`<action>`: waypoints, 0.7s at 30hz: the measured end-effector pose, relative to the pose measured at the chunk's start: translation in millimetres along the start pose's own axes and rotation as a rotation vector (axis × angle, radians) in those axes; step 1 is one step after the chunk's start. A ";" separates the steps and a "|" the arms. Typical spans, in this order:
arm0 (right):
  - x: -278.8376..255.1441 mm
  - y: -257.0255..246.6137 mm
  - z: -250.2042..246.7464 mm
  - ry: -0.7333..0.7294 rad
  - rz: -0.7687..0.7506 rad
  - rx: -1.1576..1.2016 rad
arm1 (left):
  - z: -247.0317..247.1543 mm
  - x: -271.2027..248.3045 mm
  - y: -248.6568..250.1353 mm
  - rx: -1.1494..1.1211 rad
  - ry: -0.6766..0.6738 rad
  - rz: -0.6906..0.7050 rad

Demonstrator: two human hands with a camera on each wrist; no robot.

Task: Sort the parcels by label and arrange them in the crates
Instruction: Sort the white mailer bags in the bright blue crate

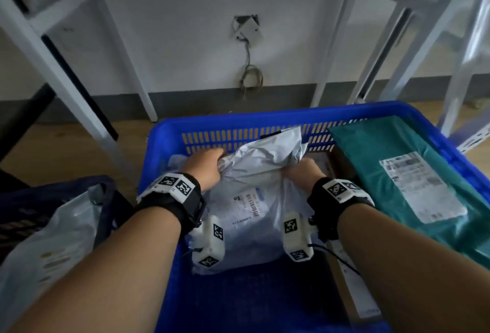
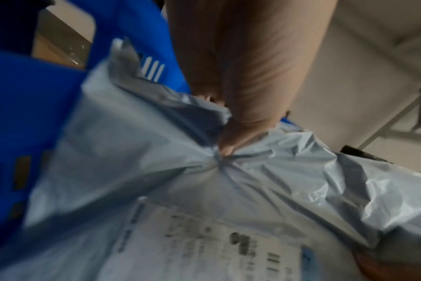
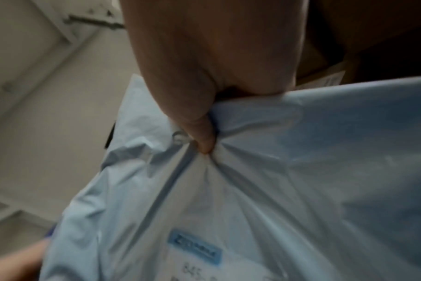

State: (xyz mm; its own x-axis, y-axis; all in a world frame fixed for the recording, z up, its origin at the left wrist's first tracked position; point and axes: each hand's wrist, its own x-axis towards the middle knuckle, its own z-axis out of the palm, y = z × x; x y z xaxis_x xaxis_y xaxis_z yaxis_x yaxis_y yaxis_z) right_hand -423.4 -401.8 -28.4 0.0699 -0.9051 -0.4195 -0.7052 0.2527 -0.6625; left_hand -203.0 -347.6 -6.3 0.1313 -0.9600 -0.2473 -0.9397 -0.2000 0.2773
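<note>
In the middle of the head view, both hands hold 1 grey mailing bag [image 1: 249,200] over the blue crate [image 1: 238,118]. The left hand [image 1: 204,168] pinches the bag's upper left corner, and the right hand [image 1: 302,173] pinches the upper right edge. The wrist views show each thumb pressed into bunched plastic, with creases running out from the pinch. Holding it by 2 corners likely keeps the soft bag spread flat, so its printed label [image 1: 248,206] faces up and can be read. The label sits in the middle of the bag, between the 2 wrists.

The bag's lower end seems to rest inside the crate, near the centre of the frame, while its top leans toward the slotted far wall. I cannot tell if it is being set down or lifted out.

At the right of the frame, a green parcel [image 1: 397,173] lies slanted against the crate's right side, label upward, probably so it stays readable. A brown box [image 1: 342,163] shows partly beneath it. At lower left, another grey bag [image 1: 53,242] lies in a darker crate [image 1: 79,187], which suggests a separate pile for a different label.
</note>
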 end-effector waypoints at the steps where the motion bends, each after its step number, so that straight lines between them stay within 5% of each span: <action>1: 4.2 1.9 7.8 0.002 0.033 -0.037 | 5.8 2.5 -7.4 -0.016 0.049 -0.003; 4: 18.2 3.1 28.2 0.041 0.122 -0.017 | 15.4 10.2 -26.1 -0.058 0.191 -0.036; 9: 37.4 -3.7 42.1 0.149 0.042 0.085 | 61.2 46.3 -55.7 0.178 -0.114 -0.079; 12: 37.5 -3.4 41.6 0.506 -0.247 -0.138 | 82.2 59.2 -61.6 0.274 -0.186 -0.099; 14: 34.2 -6.6 42.2 0.555 -0.517 -0.453 | 85.7 51.5 -57.5 0.287 -0.226 -0.100; 16: 36.2 -6.3 48.7 0.256 -0.573 -0.626 | 89.1 47.6 -55.2 0.324 -0.235 -0.082; 18: 42.6 2.3 62.5 -0.114 -0.473 -0.714 | 96.8 50.8 -57.2 0.299 -0.288 -0.088; 21: 54.3 22.1 84.8 -0.366 -0.343 -0.784 | 101.8 56.7 -59.0 0.364 -0.387 -0.039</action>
State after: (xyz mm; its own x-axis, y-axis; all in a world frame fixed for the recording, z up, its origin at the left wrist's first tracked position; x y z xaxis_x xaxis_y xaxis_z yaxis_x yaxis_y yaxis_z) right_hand -375.4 -416.4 -118.4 0.4867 -0.6893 -0.5366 -0.8707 -0.4328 -0.2337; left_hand -172.3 -370.3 -131.2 0.1065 -0.7971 -0.5944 -0.9943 -0.0866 -0.0621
